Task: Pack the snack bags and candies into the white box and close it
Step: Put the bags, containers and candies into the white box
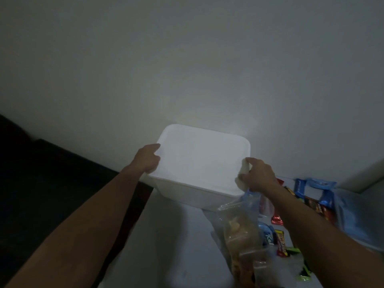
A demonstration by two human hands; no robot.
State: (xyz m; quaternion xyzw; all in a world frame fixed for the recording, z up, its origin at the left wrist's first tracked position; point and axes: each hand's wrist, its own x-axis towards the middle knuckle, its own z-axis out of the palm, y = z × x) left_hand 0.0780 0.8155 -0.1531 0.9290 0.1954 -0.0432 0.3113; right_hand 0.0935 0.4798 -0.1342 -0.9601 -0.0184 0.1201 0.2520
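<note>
A white box (199,163) with its lid on sits at the far edge of a pale surface, against the wall. My left hand (148,157) grips its left rim, and my right hand (258,176) grips the right rim at a latch tab. Snack bags and candies lie to the right: a clear bag of brownish snacks (242,231), a blue bag (318,196), a red wrapped candy (277,220), a yellow-and-red bar (280,243). My right forearm hides part of them.
A grey wall (187,59) rises right behind the box. A dark area (52,183) drops off to the left of the pale surface (170,246). The scene is dim.
</note>
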